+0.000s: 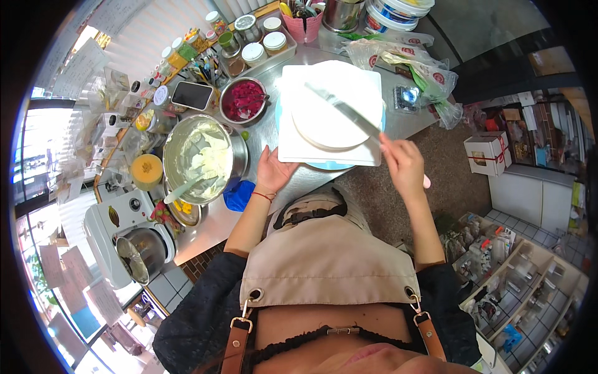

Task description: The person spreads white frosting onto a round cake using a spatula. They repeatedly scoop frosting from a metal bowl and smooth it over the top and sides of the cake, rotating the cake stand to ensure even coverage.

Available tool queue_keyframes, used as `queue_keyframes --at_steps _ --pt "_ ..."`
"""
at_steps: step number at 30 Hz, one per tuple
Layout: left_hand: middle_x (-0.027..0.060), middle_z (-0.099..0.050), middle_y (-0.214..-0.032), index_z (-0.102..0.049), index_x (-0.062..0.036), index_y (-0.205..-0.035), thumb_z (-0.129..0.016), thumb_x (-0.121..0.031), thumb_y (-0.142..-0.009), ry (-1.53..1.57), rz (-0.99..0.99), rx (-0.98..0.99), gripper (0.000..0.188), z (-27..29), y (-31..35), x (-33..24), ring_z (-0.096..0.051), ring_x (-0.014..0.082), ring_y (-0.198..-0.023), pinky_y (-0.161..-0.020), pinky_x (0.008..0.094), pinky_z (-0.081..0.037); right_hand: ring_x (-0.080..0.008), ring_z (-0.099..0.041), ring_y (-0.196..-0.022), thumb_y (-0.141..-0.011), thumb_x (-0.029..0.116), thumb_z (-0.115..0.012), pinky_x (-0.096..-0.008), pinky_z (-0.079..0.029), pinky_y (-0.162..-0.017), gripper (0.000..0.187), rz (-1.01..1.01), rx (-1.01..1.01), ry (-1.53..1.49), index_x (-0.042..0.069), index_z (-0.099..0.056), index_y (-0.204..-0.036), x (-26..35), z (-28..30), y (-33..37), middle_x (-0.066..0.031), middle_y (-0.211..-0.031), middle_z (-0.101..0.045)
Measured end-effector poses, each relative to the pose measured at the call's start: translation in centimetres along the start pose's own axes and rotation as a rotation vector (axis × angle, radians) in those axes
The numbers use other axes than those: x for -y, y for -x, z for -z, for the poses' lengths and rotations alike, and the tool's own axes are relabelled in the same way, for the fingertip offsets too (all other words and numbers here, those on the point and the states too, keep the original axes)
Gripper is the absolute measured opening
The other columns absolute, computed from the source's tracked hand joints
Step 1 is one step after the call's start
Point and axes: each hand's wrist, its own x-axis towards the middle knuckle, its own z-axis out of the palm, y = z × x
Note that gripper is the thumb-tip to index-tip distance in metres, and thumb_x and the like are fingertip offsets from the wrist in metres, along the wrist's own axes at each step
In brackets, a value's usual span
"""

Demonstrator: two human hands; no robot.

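Observation:
A round white-coated cake (314, 134) sits on a square white board (286, 146), which rests on a light-blue round stand (327, 166). My right hand (402, 163) is closed around an icing spatula (350, 115); its long metal blade reaches up and left across the cake's top, and a pink handle end shows below my fist. Whether the blade touches the coating I cannot tell. My left hand (274, 172) is open, palm up, fingers at the near left edge of the board. Left of it stands a metal mixing bowl (240, 163) of pale cream (212, 156) with a light-coloured spatula (182, 189) in it.
Behind the cream stands a bowl of chopped magenta fruit (243, 101). A phone (192, 95), lidded jars (254, 53) and a pink tool holder (303, 26) line the back. Plastic bags (408, 56) and a blueberry box (407, 98) lie at right; a white stand mixer (128, 215) at left.

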Motion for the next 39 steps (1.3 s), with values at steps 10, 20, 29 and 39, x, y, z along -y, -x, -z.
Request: queue_keyframes --at_steps 10,20,29,39 --pt "0.0254 -0.048 -0.144 -0.036 -0.0002 -0.146 -0.036 -0.053 -0.103 -0.08 0.18 -0.058 0.067 -0.3 -0.5 1.5 -0.048 0.0405 -0.133 -0.109 0.0524 -0.042 -0.0258 -0.063 -0.074 -0.092 0.014 -0.068 -0.0363 -0.049 -0.068 0.023 -0.061 -0.15 0.114 0.008 -0.073 -0.114 -3.3 0.4 -2.7 -0.0113 -0.08 -0.067" --pt "0.027 -0.049 -0.141 -0.04 0.0012 -0.141 -0.036 -0.05 -0.104 0.078 -0.012 -0.055 0.064 -0.8 -0.7 0.0 -0.048 0.0401 -0.132 -0.112 0.0511 -0.038 -0.0268 -0.06 -0.073 -0.091 0.013 -0.068 -0.0385 -0.049 -0.068 0.026 0.029 -0.076 0.013 0.013 -0.074 -0.116 -0.9 0.7 -0.6 -0.0103 -0.078 -0.064" --pt "0.0211 -0.062 -0.13 -0.049 0.0016 -0.135 -0.034 -0.047 -0.105 -0.141 0.064 -0.039 0.059 -0.1 -0.9 0.8 -0.055 0.0331 -0.126 -0.109 0.0453 -0.041 -0.0275 -0.06 -0.071 -0.091 0.017 -0.068 -0.0398 -0.049 -0.067 0.024 0.022 -0.114 0.125 0.013 -0.074 -0.114 -3.0 0.1 -2.7 -0.0099 -0.077 -0.063" --pt "0.0209 -0.047 -0.145 -0.038 0.0011 -0.144 -0.032 -0.048 -0.105 0.061 -0.054 -0.041 0.063 -0.9 -0.4 -0.1 -0.045 0.0349 -0.135 -0.114 0.0493 -0.035 -0.0247 -0.059 -0.071 -0.09 0.013 -0.069 -0.0378 -0.05 -0.067 0.026 0.051 -0.078 0.093 0.016 -0.075 -0.115 -2.1 1.0 -2.0 -0.0086 -0.078 -0.064"
